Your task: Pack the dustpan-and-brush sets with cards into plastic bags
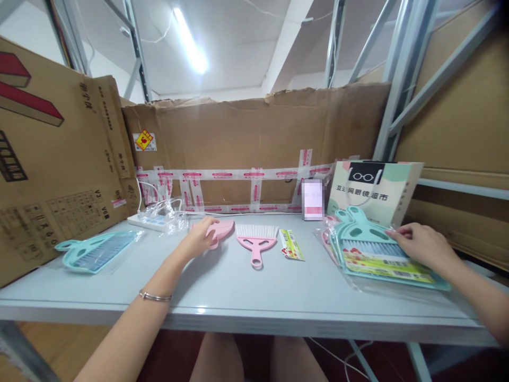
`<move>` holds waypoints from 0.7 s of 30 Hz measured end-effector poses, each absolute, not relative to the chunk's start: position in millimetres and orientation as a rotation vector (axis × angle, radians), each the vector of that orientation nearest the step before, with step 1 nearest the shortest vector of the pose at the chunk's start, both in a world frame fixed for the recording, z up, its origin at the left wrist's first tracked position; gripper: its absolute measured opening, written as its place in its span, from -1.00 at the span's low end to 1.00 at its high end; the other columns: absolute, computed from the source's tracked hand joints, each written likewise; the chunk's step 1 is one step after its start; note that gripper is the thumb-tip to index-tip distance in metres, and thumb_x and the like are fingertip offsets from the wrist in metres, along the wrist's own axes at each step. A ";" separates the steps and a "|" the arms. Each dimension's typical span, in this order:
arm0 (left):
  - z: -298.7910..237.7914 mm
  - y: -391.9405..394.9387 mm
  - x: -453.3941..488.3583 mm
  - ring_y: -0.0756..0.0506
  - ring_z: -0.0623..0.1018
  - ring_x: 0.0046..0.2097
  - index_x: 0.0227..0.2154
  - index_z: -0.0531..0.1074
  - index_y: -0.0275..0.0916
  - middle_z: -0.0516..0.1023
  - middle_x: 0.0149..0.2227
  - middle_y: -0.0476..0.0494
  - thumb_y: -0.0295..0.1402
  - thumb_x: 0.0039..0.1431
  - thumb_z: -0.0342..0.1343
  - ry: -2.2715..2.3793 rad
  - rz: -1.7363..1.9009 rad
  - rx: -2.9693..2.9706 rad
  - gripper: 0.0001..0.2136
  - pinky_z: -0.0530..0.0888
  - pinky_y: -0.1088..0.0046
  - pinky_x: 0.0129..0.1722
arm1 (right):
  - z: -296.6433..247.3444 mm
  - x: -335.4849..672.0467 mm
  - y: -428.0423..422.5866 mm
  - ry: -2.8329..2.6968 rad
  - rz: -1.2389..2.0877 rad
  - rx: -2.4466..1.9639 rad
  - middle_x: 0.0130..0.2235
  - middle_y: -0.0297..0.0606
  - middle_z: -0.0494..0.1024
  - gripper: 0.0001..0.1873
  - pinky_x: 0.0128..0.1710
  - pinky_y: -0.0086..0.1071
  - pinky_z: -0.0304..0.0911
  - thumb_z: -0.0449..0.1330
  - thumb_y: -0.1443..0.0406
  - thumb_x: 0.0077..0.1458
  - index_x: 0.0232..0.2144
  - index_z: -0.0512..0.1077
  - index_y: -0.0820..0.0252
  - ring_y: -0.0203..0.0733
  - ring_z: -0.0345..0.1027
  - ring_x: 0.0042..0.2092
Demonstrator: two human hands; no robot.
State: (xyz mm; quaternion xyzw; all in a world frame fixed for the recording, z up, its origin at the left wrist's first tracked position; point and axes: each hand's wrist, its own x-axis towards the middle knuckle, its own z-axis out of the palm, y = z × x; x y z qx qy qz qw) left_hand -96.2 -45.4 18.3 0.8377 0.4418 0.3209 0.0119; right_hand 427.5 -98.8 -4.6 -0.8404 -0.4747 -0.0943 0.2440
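My left hand (200, 240) is closed around the near end of a pink dustpan (222, 230), partly covering it, at the back of the table. To its right a pink brush (256, 244) with white bristles lies flat, handle towards me. Beside the brush is a yellow-green printed card (292, 245). At the right, my right hand (421, 245) pinches the upper edge of a bagged teal brush and dustpan set (369, 241), the top one of a stack. A pink set (329, 239) shows beneath it at the left side.
A teal brush and dustpan in clear wrap (99, 252) lies at the left. Behind are a power strip (148, 222) with crumpled plastic, a phone-like screen (313, 200) and a paper bag (368, 191). Cardboard boxes (238, 132) and metal shelf posts border the table (222, 292).
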 end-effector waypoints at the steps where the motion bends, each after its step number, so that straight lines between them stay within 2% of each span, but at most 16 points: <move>1: 18.8 -45.6 -96.5 -0.16 0.41 -0.04 -0.16 0.27 -0.23 0.41 -0.08 -0.22 -0.40 0.11 -0.16 1.371 1.021 2.617 -0.76 0.33 0.19 -0.04 | -2.7 423.0 -99.1 -1.300 -0.302 -2.287 -0.24 0.05 0.47 -0.79 -0.22 -0.22 0.18 0.03 0.13 0.00 -0.48 0.28 0.15 0.12 0.32 -0.14; 4: 20.4 -44.8 -98.1 -0.13 0.42 -0.07 -0.19 0.29 -0.24 0.43 -0.12 -0.21 -0.42 0.10 -0.17 1.318 1.125 2.630 -0.77 0.35 0.22 -0.07 | 3.2 409.8 -103.8 -1.312 -0.349 -2.239 -0.26 0.01 0.48 -0.80 -0.31 -0.25 0.16 -0.04 0.17 0.06 -0.45 0.28 0.13 0.08 0.34 -0.21; 8: 21.9 -41.6 -101.3 -0.12 0.43 -0.08 -0.22 0.31 -0.25 0.44 -0.15 -0.22 -0.43 0.08 -0.15 1.280 1.248 2.596 -0.78 0.38 0.25 -0.08 | 20.6 392.4 -109.8 -1.260 -0.296 -2.244 -0.30 -0.01 0.50 -0.84 -0.43 -0.28 0.09 -0.03 0.19 0.05 -0.39 0.28 0.11 0.04 0.33 -0.34; 13: 33.4 -45.0 -79.6 -0.13 0.41 -0.05 -0.26 0.34 -0.25 0.44 -0.15 -0.20 -0.41 0.07 -0.10 1.298 1.486 2.325 -0.81 0.39 0.27 -0.09 | 57.9 354.6 -89.4 -1.227 -0.324 -2.055 -0.31 0.02 0.48 -0.86 -0.42 -0.32 0.03 -0.02 0.26 0.06 -0.36 0.29 0.16 -0.04 0.29 -0.35; 15: 42.7 -48.8 -57.2 -0.13 0.43 -0.07 -0.26 0.35 -0.24 0.44 -0.14 -0.20 -0.34 0.09 -0.06 1.263 1.453 2.167 -0.82 0.42 0.31 -0.14 | 68.5 327.9 -70.7 -1.285 -0.305 -1.910 -0.34 -0.02 0.47 -0.87 -0.41 -0.34 0.03 -0.02 0.27 0.06 -0.37 0.29 0.17 -0.08 0.27 -0.35; 17: 50.7 -51.1 -31.1 -0.12 0.48 -0.15 -0.14 0.31 -0.23 0.41 -0.09 -0.24 -0.24 0.10 -0.02 1.181 1.293 1.930 -0.72 0.46 0.36 -0.28 | 73.2 294.8 -50.3 -1.376 -0.261 -1.774 -0.40 -0.10 0.46 -0.90 -0.40 -0.35 0.03 0.00 0.29 0.05 -0.40 0.29 0.17 -0.12 0.25 -0.38; 19: 54.1 -49.8 -7.4 -0.11 0.52 -0.26 0.05 0.14 -0.16 0.35 0.00 -0.29 -0.15 0.05 0.06 1.067 1.111 1.696 -0.49 0.48 0.36 -0.38 | 72.4 259.7 -32.8 -1.437 -0.186 -1.662 -0.45 -0.18 0.44 -0.94 -0.40 -0.37 0.03 0.04 0.30 0.03 -0.44 0.29 0.16 -0.15 0.25 -0.41; 21: 52.0 -45.2 8.4 -0.10 0.52 -0.27 0.09 0.10 -0.12 0.37 0.00 -0.27 -0.15 0.00 0.13 0.947 1.064 1.592 -0.41 0.48 0.38 -0.36 | 68.2 228.7 -21.5 -1.505 -0.078 -1.513 -0.46 -0.23 0.43 -0.92 -0.39 -0.37 0.07 0.05 0.29 0.02 -0.48 0.29 0.15 -0.17 0.25 -0.41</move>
